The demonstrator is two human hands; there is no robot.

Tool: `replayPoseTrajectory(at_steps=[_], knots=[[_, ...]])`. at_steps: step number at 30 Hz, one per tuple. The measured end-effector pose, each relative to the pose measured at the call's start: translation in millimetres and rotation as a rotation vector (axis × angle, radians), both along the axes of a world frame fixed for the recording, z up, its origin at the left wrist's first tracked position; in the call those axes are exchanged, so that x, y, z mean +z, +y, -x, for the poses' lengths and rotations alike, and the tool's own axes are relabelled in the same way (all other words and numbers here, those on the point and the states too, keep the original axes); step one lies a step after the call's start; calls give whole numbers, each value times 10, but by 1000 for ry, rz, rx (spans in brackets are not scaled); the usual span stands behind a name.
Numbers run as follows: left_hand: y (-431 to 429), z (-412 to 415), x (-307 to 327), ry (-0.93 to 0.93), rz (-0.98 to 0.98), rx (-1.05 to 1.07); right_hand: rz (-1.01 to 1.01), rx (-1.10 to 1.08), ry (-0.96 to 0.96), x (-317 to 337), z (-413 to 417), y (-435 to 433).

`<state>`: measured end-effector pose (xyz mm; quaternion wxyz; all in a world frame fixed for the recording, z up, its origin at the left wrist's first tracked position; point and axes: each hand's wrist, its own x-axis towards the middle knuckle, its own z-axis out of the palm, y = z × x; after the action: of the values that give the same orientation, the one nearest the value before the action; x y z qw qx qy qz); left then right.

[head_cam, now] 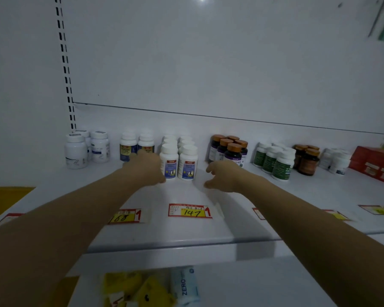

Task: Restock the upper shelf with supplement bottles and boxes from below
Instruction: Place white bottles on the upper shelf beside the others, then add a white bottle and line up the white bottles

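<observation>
Two rows of white bottles with blue labels (187, 162) stand in the middle of the white upper shelf (186, 231). My left hand (146, 167) reaches in on their left side, right beside the front-left bottle (169, 161), holding nothing; whether it touches the bottle is unclear. My right hand (224, 176) hovers to the right of the rows, a short gap away, fingers loosely curled and empty. Both forearms stretch across the shelf front.
Along the shelf stand plain white bottles (75, 151), blue-and-yellow labelled bottles (128, 149), dark copper-capped bottles (233, 151), green-labelled bottles (282, 162), amber bottles (308, 162), small white bottles (339, 161) and red boxes (377, 165). Price tags (190, 211) lie in front. Below are yellow packets (142, 289) and a white tube (184, 284).
</observation>
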<state>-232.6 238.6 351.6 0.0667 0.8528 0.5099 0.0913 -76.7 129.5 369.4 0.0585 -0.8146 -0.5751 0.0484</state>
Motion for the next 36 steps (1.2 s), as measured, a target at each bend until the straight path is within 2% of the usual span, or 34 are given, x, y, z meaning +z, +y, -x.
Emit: replayPoseTrajectory(at_steps=[4,10,16,24,28,36], knots=[[-300,129,165,151,-62,-50,21,26,-88,121,65,-299],[-929,188,284,156,-40,-67,4,65,-138,250,69,-831],[-1854,-75,305,148,-50,-107,17,106,-168,285,-176,-1727],[-3453,-935,-98,52,-27,-151,75,57,-141,-64,-1099,-3320],[-4112,-1409,-386,30,96,-207,162,-40,-76,-357,-1642,-4080],[-4604,-2253,-787,113,189,-278,208,-162,29,-820,-2541,-4790]])
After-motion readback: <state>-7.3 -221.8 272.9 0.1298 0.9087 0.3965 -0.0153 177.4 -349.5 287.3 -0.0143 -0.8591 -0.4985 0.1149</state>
